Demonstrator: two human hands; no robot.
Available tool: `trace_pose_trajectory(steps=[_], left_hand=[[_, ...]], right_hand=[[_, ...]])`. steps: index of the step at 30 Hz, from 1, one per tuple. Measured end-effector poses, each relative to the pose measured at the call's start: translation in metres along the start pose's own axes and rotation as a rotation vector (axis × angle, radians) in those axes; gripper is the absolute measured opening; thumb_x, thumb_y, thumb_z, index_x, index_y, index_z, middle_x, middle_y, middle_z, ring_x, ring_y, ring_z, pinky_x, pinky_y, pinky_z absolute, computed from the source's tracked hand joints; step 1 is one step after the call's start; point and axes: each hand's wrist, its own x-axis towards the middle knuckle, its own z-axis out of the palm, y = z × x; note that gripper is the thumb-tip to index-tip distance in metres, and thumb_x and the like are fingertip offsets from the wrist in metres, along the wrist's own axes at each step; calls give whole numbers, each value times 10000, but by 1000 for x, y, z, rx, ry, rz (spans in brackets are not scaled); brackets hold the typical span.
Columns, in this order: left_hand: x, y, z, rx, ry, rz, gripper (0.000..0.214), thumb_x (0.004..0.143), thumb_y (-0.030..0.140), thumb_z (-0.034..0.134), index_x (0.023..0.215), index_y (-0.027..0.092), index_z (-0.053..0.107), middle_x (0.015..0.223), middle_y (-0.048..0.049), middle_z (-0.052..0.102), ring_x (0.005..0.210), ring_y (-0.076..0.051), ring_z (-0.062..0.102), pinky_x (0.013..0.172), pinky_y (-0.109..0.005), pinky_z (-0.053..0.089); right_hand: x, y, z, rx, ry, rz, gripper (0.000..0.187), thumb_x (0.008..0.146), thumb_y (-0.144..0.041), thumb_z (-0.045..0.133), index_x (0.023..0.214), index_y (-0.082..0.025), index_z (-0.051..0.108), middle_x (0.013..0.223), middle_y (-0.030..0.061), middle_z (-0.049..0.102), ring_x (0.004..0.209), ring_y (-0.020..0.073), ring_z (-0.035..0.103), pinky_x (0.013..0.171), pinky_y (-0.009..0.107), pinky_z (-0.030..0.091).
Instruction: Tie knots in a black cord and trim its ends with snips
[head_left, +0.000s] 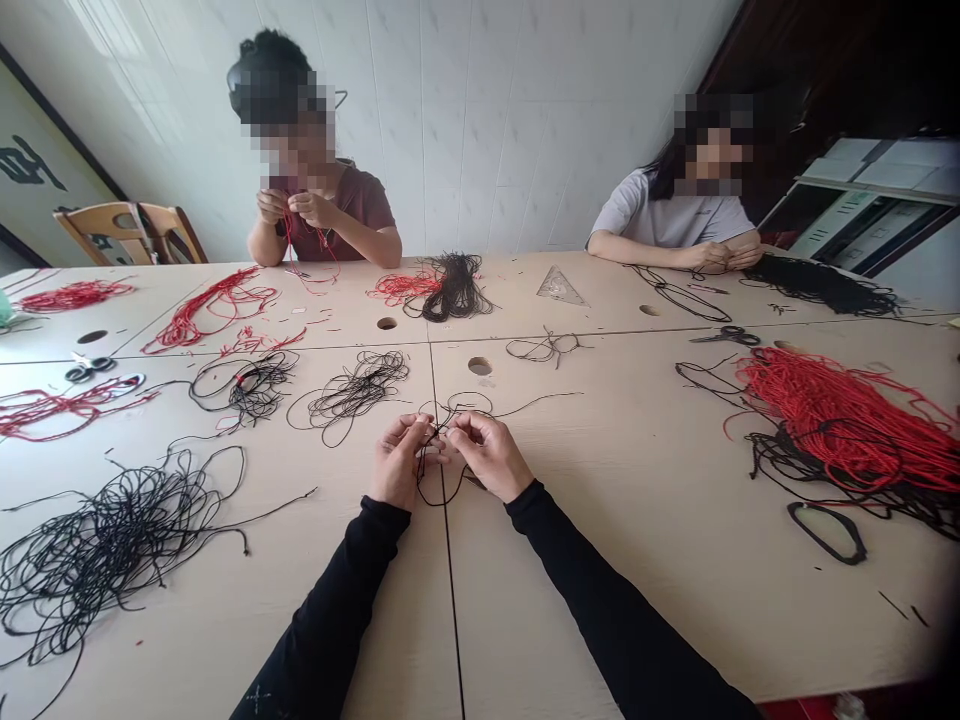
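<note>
Near the middle of the table, my left hand (403,455) and my right hand (491,452) face each other, a small gap apart. Both pinch a thin black cord (450,497), thumb against fingers. A loop of it hangs below the hands, and loose ends stretch away behind them to the right. The fingers hide the exact spot where the cord is held, so I cannot tell whether a knot is there. Just left of my hands lies a loose bundle of black cord (364,385).
A big black cord tangle (127,540) lies at left, a red cord heap (847,410) at right. Scissors (90,368) lie left, black scissors (726,335) right. The table has round holes (480,366). Two people (360,200) (675,220) sit across, hands at cords.
</note>
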Motion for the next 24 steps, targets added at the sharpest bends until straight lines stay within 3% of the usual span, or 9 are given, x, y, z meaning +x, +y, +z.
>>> trace_pose_trajectory(steps=[10, 17, 24], left_hand=[[4, 2, -7, -9, 153, 100, 345, 658, 369, 777, 832, 160, 565, 705, -3, 632, 650, -138, 640, 598, -279, 575], [-1, 4, 0, 48, -54, -127, 328, 687, 368, 746, 855, 113, 626, 760, -55, 649, 668, -161, 650, 570, -283, 567], [-2, -1, 2, 171, -87, -17, 296, 617, 328, 808, 701, 131, 603, 668, 5, 579, 540, -98, 539, 463, -242, 511]], right_hand=[[1, 3, -1, 36, 40, 48, 169, 769, -272, 504, 624, -192, 469, 565, -45, 418, 501, 92, 333, 478, 222, 294], [0, -2, -2, 95, 38, 100, 148, 789, -307, 500, 697, -191, 508, 608, -15, 517, 509, 104, 417, 455, 213, 341], [1, -2, -3, 112, 38, 102, 163, 791, -304, 525, 678, -187, 516, 595, -25, 492, 493, 94, 397, 444, 212, 332]])
